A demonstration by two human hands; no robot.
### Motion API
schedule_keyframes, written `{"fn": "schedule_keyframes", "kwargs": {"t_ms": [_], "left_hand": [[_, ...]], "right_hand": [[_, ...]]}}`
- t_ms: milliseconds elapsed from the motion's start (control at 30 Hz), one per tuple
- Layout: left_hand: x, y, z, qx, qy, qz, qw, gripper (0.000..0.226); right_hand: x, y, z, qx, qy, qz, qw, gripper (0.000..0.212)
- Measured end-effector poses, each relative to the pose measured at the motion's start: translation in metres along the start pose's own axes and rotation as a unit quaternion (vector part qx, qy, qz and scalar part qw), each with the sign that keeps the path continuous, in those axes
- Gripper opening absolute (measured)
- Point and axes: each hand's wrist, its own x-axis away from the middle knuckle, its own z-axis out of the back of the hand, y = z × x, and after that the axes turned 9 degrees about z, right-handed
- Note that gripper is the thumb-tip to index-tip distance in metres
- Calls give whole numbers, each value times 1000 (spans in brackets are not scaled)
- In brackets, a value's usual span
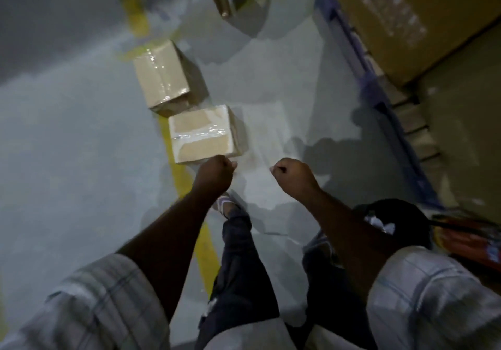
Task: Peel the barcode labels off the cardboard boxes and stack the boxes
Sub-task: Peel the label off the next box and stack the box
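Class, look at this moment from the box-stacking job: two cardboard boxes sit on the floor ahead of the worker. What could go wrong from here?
1. The near box and far box lie on the yellow floor line, right ahead of the worker's foot; a trip seems possible.
2. Glossy tape on both boxes may be slippery to grasp.
3. Both the left hand and right hand are closed fists held above the floor; the fingers must open before lifting.
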Motion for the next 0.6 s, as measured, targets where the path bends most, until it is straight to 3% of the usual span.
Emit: {"fn": "schedule_keyframes", "kwargs": {"t_ms": [133, 367, 600], "left_hand": [[-67, -80, 50, 27, 30, 51, 998, 36], [-185, -171, 107, 41, 10, 107, 993, 41], [-314, -231, 58, 113, -37, 157, 980, 33]], "right_hand": [[-57, -61, -46, 23, -28, 6, 999, 26], [-162, -122, -123, 81, -54, -6, 995, 29], [-271, -91, -193, 81, -80, -70, 991, 34]]}}
